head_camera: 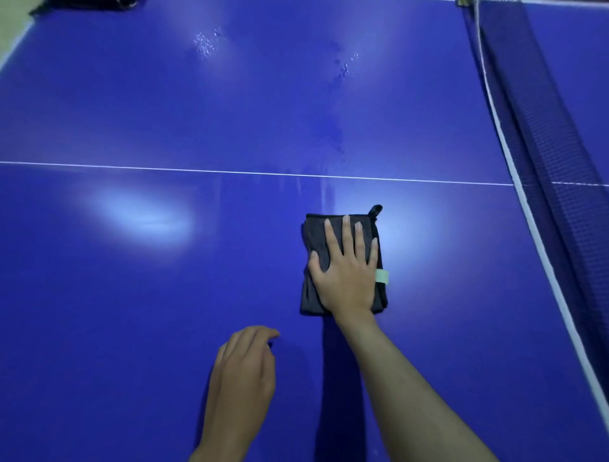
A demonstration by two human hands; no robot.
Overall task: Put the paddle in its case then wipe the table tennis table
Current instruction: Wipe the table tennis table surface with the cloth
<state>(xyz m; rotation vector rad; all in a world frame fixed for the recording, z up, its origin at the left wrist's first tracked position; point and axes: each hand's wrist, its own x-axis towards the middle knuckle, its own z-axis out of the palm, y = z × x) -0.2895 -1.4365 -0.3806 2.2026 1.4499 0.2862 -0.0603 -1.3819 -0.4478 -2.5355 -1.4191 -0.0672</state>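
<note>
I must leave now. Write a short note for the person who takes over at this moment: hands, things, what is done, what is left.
Right hand: flat, fingers straight, pressing the folded dark cloth on the blue table, near side of the white centre line.
Left hand: loosely curled near the table, holding nothing visible.
Paddle: not in view; a dark object at the far left corner may be its case.
Left: water droplets beyond the line, then the rest of the surface.
</note>
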